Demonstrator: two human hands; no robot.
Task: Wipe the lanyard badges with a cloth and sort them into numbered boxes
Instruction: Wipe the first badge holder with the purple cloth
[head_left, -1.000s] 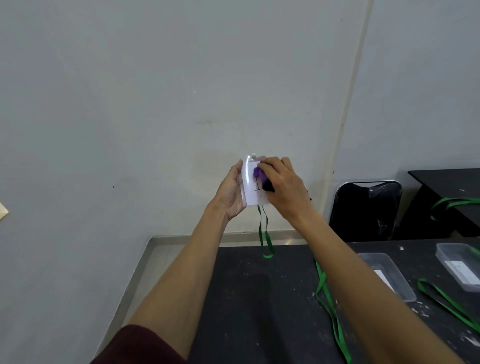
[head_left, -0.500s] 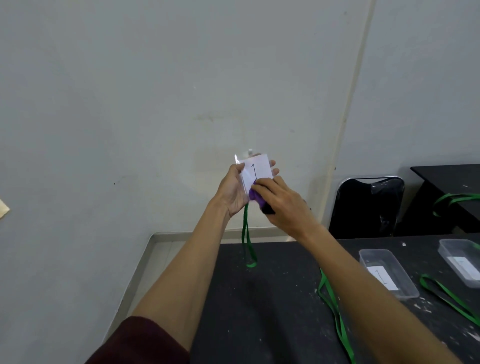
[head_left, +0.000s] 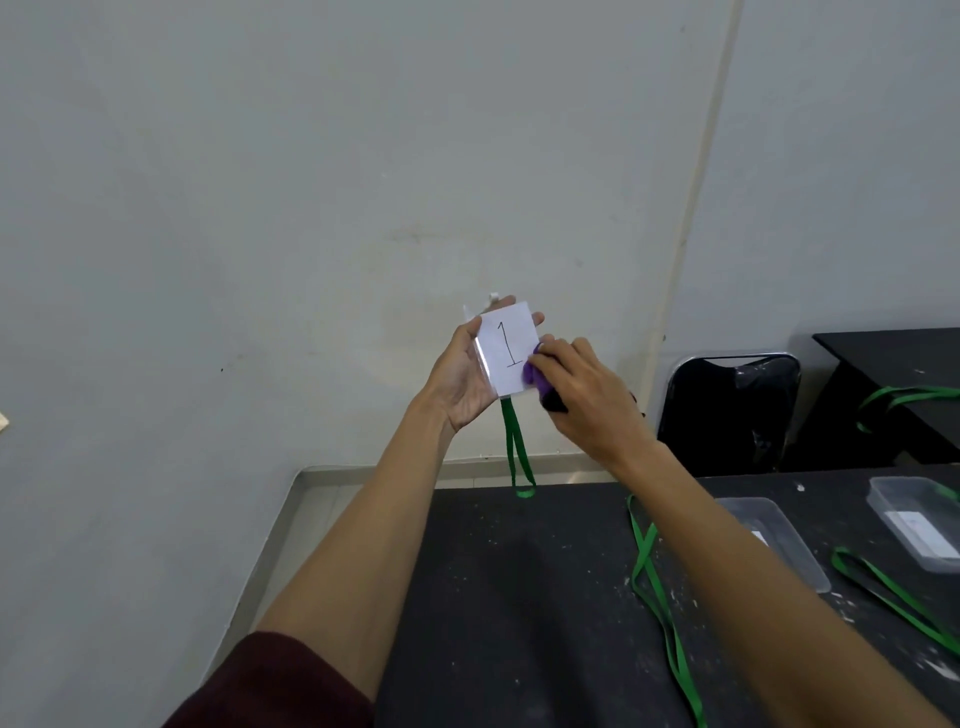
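Note:
My left hand (head_left: 464, 376) holds up a clear badge (head_left: 506, 349) with a white card marked "1", raised in front of the wall. Its green lanyard (head_left: 517, 452) hangs down from the badge's lower edge to the table edge. My right hand (head_left: 582, 395) grips a purple cloth (head_left: 535, 375) and presses it on the badge's lower right corner. Two clear plastic boxes, one (head_left: 779, 540) near my right forearm and another (head_left: 914, 519) at the far right, sit on the black table (head_left: 519, 597), each with a white label inside.
Loose green lanyards (head_left: 654, 587) lie on the table beside the boxes. A black chair (head_left: 727, 410) stands behind the table against the wall. A second black table (head_left: 893, 364) with a green lanyard is at the far right.
The cloth slid from the middle of the badge down to its lower edge, then to the lower right corner, uncovering the "1". The badge tilted slightly and the lanyard swung.

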